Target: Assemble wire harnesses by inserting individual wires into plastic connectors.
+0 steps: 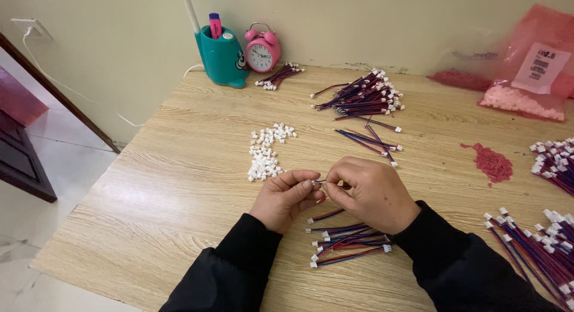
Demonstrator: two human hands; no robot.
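A pale cream wall fills the top of the frame. At the upper left, a white socket sits on it, with a thin white cord trailing down. A light wood-grain surface takes up the centre. At the left, pale floor tiles show, with dark wooden furniture at the left edge. Light is soft and even.

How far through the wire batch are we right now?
Looks done: a small pile of plugged wires below the hands. In hand: left hand and right hand pinch one wire end together. Left: loose white plugs and wire bundles farther back.
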